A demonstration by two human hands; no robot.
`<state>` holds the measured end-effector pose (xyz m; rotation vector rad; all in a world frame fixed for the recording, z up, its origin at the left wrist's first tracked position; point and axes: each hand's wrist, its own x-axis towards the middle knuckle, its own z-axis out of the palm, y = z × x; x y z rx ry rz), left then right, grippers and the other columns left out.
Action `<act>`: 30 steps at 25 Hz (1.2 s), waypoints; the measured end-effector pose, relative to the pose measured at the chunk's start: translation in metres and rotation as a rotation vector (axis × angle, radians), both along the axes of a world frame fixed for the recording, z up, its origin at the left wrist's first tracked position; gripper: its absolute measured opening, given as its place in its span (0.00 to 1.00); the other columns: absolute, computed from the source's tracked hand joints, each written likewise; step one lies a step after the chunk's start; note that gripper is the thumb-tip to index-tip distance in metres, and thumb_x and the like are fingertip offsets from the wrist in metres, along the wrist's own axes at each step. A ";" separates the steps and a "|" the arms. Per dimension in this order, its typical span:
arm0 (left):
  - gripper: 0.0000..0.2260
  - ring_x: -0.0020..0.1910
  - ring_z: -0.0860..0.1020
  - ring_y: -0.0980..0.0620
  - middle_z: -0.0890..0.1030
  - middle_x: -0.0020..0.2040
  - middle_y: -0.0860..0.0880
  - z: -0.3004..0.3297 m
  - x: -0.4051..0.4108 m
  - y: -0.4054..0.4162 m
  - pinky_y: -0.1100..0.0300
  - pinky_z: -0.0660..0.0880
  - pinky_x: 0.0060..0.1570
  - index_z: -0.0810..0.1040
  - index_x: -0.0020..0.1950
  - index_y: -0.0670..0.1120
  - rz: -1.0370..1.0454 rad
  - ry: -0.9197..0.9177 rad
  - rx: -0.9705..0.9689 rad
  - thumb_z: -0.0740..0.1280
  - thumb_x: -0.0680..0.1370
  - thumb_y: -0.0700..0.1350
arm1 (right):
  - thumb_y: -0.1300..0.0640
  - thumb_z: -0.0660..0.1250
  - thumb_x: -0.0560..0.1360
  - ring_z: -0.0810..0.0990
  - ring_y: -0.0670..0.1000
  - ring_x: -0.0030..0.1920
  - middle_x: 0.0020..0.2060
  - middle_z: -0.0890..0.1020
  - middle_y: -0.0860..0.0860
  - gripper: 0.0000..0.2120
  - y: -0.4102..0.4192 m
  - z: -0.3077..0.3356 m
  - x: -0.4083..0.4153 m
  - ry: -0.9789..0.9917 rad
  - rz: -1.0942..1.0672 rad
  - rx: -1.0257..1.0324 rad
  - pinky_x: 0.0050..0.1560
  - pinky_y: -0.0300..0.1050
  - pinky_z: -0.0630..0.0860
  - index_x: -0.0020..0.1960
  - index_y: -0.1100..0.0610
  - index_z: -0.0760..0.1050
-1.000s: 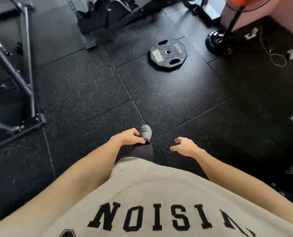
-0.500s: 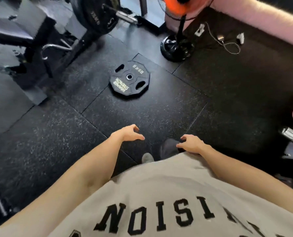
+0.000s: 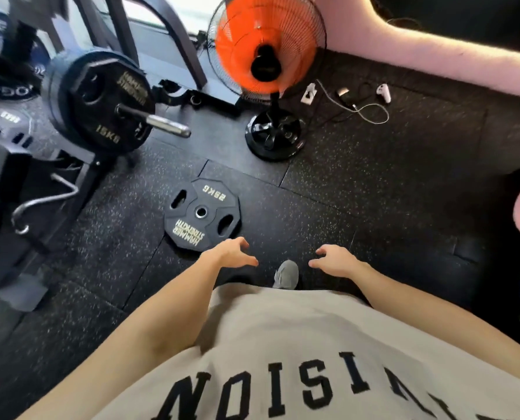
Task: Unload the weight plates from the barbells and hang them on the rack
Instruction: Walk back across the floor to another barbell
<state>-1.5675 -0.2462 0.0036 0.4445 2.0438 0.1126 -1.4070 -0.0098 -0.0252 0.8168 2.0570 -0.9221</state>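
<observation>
One black rubber-coated 25 kg weight plate (image 3: 202, 213) is lying flat on the speckled black rubber floor (image 3: 374, 201), off any bar but not yet hung; no rack peg can be made out. Beyond and left of this plate, a black 15 kg plate (image 3: 107, 101) is being carried on the steel barbell sleeve (image 3: 161, 122), so unloading is judged unfinished. Nearer than the floor plate, the left hand (image 3: 233, 253) and right hand (image 3: 334, 259) are being held loosely spread, nothing grasped.
</observation>
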 end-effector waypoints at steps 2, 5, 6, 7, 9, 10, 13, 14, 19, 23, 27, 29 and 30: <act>0.31 0.63 0.73 0.48 0.73 0.67 0.50 0.004 -0.043 0.038 0.52 0.70 0.62 0.69 0.70 0.51 -0.016 0.010 0.041 0.70 0.71 0.63 | 0.40 0.67 0.73 0.72 0.56 0.67 0.69 0.73 0.52 0.30 0.033 0.009 -0.039 0.018 -0.073 -0.011 0.69 0.56 0.68 0.71 0.51 0.69; 0.26 0.61 0.74 0.47 0.76 0.63 0.48 0.003 -0.100 0.099 0.57 0.70 0.55 0.72 0.66 0.49 -0.083 0.005 0.047 0.70 0.73 0.59 | 0.42 0.67 0.74 0.71 0.56 0.68 0.69 0.72 0.52 0.29 0.080 0.013 -0.083 0.026 -0.184 -0.038 0.69 0.56 0.67 0.72 0.52 0.68; 0.24 0.60 0.75 0.47 0.77 0.63 0.47 0.000 -0.118 0.117 0.57 0.69 0.53 0.72 0.65 0.49 -0.110 0.003 0.044 0.70 0.73 0.58 | 0.42 0.67 0.74 0.71 0.56 0.68 0.69 0.73 0.53 0.29 0.093 0.012 -0.094 0.015 -0.216 -0.044 0.69 0.56 0.67 0.72 0.52 0.68; 0.24 0.60 0.75 0.47 0.77 0.63 0.47 -0.002 -0.135 0.133 0.57 0.69 0.54 0.73 0.64 0.48 -0.135 -0.002 0.037 0.71 0.73 0.58 | 0.42 0.67 0.74 0.72 0.56 0.68 0.69 0.73 0.53 0.29 0.106 0.011 -0.105 -0.003 -0.240 -0.042 0.69 0.55 0.68 0.72 0.52 0.68; 0.25 0.60 0.75 0.46 0.77 0.63 0.47 -0.008 -0.182 0.177 0.55 0.70 0.56 0.72 0.65 0.49 -0.192 0.001 0.032 0.70 0.73 0.59 | 0.41 0.67 0.74 0.72 0.56 0.67 0.69 0.73 0.53 0.30 0.143 0.005 -0.133 -0.031 -0.289 -0.024 0.68 0.56 0.69 0.72 0.52 0.68; 0.25 0.61 0.75 0.46 0.76 0.64 0.47 -0.010 -0.205 0.201 0.55 0.71 0.56 0.72 0.65 0.49 -0.219 0.005 0.034 0.70 0.73 0.59 | 0.41 0.67 0.74 0.72 0.56 0.67 0.69 0.73 0.54 0.30 0.160 0.003 -0.147 -0.037 -0.315 -0.021 0.68 0.56 0.69 0.72 0.52 0.68; 0.26 0.61 0.75 0.46 0.76 0.64 0.47 -0.010 -0.277 0.280 0.57 0.71 0.54 0.71 0.67 0.48 -0.300 -0.013 0.066 0.70 0.74 0.58 | 0.42 0.68 0.74 0.73 0.56 0.66 0.68 0.74 0.53 0.29 0.215 0.005 -0.197 -0.044 -0.409 -0.005 0.67 0.56 0.69 0.71 0.51 0.69; 0.26 0.61 0.76 0.47 0.76 0.64 0.48 -0.008 -0.296 0.305 0.58 0.71 0.53 0.71 0.67 0.48 -0.326 -0.017 0.073 0.70 0.74 0.58 | 0.41 0.68 0.73 0.73 0.56 0.66 0.68 0.74 0.53 0.29 0.230 0.008 -0.212 -0.043 -0.443 0.000 0.67 0.56 0.69 0.71 0.50 0.69; 0.30 0.62 0.75 0.46 0.75 0.64 0.46 0.002 -0.369 0.429 0.57 0.71 0.51 0.71 0.69 0.50 -0.475 -0.020 0.068 0.71 0.71 0.61 | 0.37 0.68 0.70 0.73 0.57 0.66 0.68 0.74 0.51 0.31 0.306 0.024 -0.274 -0.012 -0.582 0.009 0.66 0.55 0.70 0.70 0.45 0.70; 0.32 0.63 0.73 0.46 0.73 0.67 0.46 -0.001 -0.400 0.520 0.53 0.71 0.60 0.69 0.71 0.49 -0.585 -0.028 0.041 0.72 0.71 0.61 | 0.36 0.68 0.70 0.75 0.55 0.63 0.65 0.76 0.50 0.30 0.371 0.021 -0.298 -0.023 -0.664 -0.022 0.63 0.52 0.72 0.68 0.47 0.71; 0.33 0.63 0.73 0.48 0.72 0.67 0.47 -0.003 -0.408 0.641 0.57 0.71 0.58 0.69 0.71 0.49 -0.677 -0.043 0.028 0.73 0.70 0.60 | 0.38 0.69 0.70 0.76 0.52 0.61 0.64 0.77 0.50 0.29 0.466 0.011 -0.302 0.016 -0.761 -0.036 0.64 0.51 0.73 0.68 0.49 0.73; 0.35 0.64 0.72 0.47 0.70 0.69 0.47 0.000 -0.403 0.707 0.56 0.71 0.60 0.68 0.72 0.51 -0.737 -0.042 0.004 0.73 0.69 0.61 | 0.39 0.68 0.71 0.74 0.52 0.65 0.68 0.74 0.50 0.32 0.515 0.016 -0.297 0.020 -0.827 -0.024 0.66 0.50 0.71 0.72 0.51 0.69; 0.36 0.64 0.72 0.47 0.69 0.69 0.48 0.002 -0.399 0.739 0.54 0.71 0.62 0.68 0.71 0.52 -0.775 -0.039 -0.007 0.73 0.66 0.63 | 0.39 0.68 0.72 0.73 0.53 0.67 0.69 0.73 0.50 0.33 0.536 0.018 -0.291 0.026 -0.869 -0.020 0.67 0.51 0.70 0.73 0.52 0.68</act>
